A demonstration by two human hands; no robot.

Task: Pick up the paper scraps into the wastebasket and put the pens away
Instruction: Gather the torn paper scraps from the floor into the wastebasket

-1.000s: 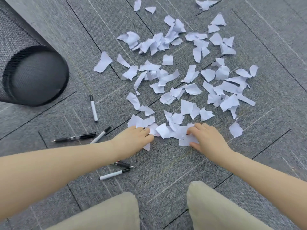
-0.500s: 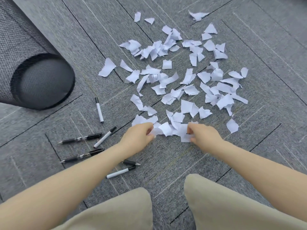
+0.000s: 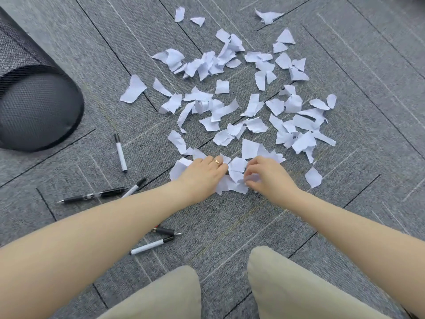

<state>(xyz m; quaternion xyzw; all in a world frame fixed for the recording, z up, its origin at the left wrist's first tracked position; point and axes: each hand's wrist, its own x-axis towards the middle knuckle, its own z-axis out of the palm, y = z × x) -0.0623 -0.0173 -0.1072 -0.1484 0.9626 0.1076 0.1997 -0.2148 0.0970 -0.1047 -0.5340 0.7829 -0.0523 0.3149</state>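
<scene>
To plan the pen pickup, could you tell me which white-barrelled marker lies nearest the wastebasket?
The white marker lying alone, closest to the wastebasket. The second touches a black pen; the third lies beyond the left forearm, by the knees.

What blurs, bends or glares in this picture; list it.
Head view: even, soft light, no glare, faint shadows under the paper scraps; wide-angle bending curves the carpet seams and wastebasket; the right hand fingers look slightly motion-blurred, the left hand sharper.
</scene>
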